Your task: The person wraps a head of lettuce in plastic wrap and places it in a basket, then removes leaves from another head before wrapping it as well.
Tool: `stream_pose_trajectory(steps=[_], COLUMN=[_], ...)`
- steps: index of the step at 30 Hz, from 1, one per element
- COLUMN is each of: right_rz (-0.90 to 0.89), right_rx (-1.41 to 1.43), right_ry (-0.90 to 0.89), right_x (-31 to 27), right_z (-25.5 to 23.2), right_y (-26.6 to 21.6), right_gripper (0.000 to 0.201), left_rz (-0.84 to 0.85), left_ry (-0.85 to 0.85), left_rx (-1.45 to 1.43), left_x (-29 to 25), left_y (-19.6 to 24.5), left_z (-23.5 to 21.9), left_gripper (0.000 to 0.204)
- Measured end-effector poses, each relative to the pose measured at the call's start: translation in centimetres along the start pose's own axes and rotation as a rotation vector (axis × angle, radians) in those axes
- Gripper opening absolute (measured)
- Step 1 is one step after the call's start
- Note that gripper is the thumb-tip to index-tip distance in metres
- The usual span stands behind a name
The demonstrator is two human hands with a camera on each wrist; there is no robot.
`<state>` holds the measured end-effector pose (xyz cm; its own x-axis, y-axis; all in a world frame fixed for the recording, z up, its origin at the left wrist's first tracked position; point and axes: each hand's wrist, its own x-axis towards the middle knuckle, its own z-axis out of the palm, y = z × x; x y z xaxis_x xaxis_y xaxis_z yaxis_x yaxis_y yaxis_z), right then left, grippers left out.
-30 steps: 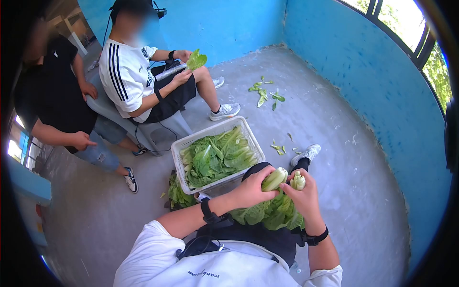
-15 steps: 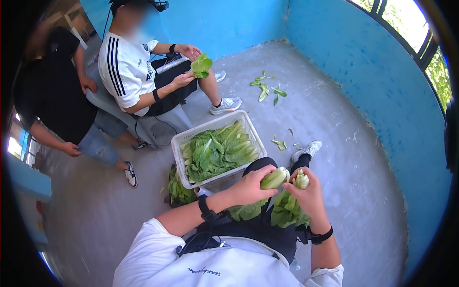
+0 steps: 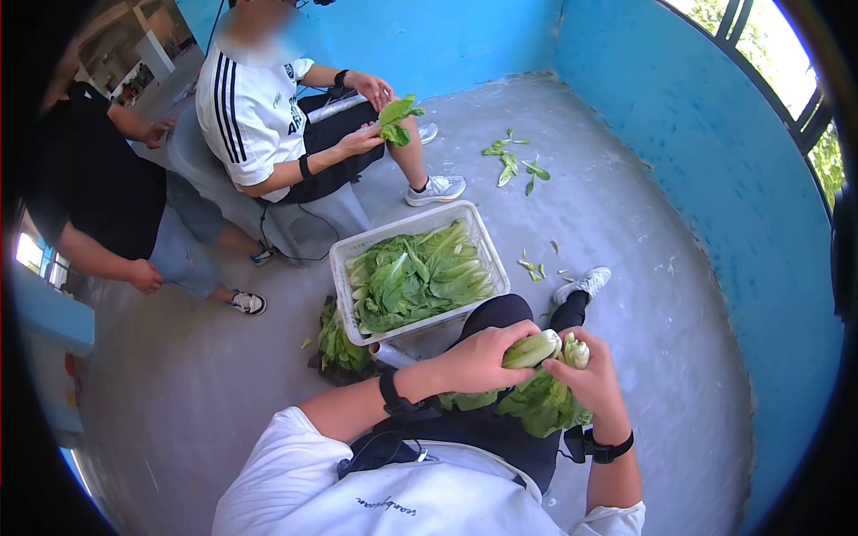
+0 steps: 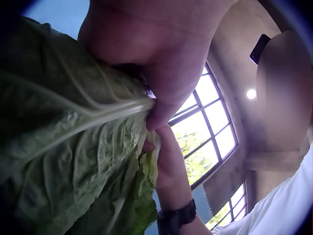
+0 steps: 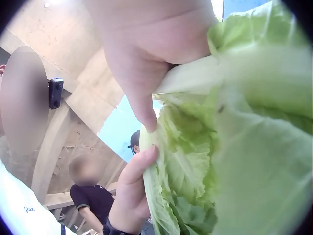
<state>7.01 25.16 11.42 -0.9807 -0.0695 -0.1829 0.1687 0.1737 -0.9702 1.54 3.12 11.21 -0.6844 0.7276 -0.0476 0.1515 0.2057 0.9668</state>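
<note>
My left hand (image 3: 483, 359) grips a leafy lettuce head (image 3: 533, 349) around its pale base, fingers over the top. Close beside it, my right hand (image 3: 597, 380) holds a second lettuce head (image 3: 576, 351), with its leaves (image 3: 543, 402) hanging down over my lap. Both cut ends point up and away from me, and the two heads nearly meet. In the left wrist view a broad ribbed leaf (image 4: 73, 132) fills the left side under the left thumb. The right wrist view shows a white stalk (image 5: 190, 76) under the right hand, and both thumbs at a pale leaf edge.
A white plastic crate (image 3: 338, 290) full of lettuce stands just ahead. More greens (image 3: 341, 344) in a dark bag and a white roll (image 3: 391, 355) lie beside it. Leaf scraps (image 3: 514, 163) litter the floor. One person sits holding a lettuce leaf (image 3: 396, 119); another stands behind.
The head view has shifted slightly. My hands keep their hold on both lettuce heads, and the leaves under them hang differently. The seated person's leaf has turned; the standing person's pointing hand has dropped.
</note>
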Motion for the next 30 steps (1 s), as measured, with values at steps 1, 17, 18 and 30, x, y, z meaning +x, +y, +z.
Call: stream_pose_trajectory(steps=[1,17,18,30], right_rz=[0.000,0.010,0.008,0.116], right_rx=[-0.013,0.033,0.032,0.159], right_ry=[-0.006,0.011,0.011,-0.040], right_x=[0.0,0.0,-0.1,-0.6], right_z=[0.0,1.0,1.0,1.7], right_y=[0.0,0.1,0.0,0.7], right_gripper=[0.025,0.026,0.026,0.022], left_rz=[0.017,0.044,0.058,0.056], left_ry=[0.011,0.098,0.108,0.001], left_rx=[0.003,-0.017,-0.021,-0.145], left_x=[0.0,-0.6,-0.5,-1.3], left_y=[-0.6,-0.7,-0.9,-3.5], left_z=[0.2,-0.2,-0.1,0.9], left_gripper=[0.045,0.044,0.044,0.063])
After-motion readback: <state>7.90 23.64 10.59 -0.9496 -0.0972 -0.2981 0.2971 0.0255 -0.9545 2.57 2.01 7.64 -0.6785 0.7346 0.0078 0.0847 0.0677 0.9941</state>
